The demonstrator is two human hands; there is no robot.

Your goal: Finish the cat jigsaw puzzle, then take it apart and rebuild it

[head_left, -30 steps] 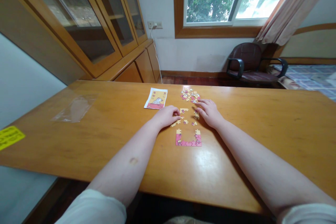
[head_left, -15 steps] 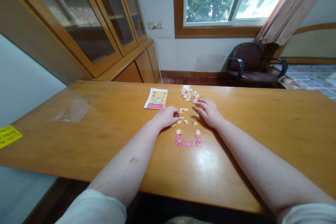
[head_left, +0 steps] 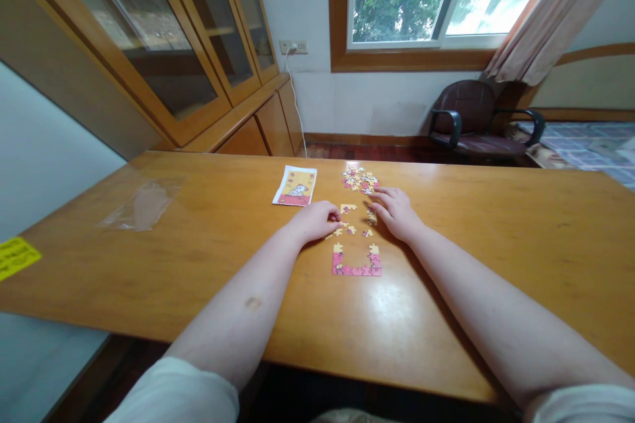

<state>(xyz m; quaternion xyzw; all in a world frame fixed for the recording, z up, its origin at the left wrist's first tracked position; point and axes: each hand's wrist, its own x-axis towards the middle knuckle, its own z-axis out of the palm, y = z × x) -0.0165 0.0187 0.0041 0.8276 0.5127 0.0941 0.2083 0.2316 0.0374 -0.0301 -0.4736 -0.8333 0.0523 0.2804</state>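
Note:
My left hand (head_left: 317, 221) is closed, its thumb and forefinger pinched at a small yellow puzzle piece (head_left: 344, 224). Across from it, my right hand (head_left: 397, 213) rests with fingers apart. Its thumb is beside a short joined strip of puzzle pieces (head_left: 371, 215), and its fingertips are near the loose pile of puzzle pieces (head_left: 358, 178). Between the hands lie a joined yellow corner (head_left: 347, 209) and several single yellow pieces (head_left: 351, 230). Closer to me is a U-shaped pink and yellow puzzle border (head_left: 356, 271).
A picture sheet (head_left: 296, 186) with a white animal lies beyond my left hand. Farther left, a clear plastic bag (head_left: 143, 206) lies flat on the wooden table (head_left: 208, 244). A glass-doored cabinet (head_left: 198, 26) stands behind, and a chair (head_left: 466, 112) is past the far edge.

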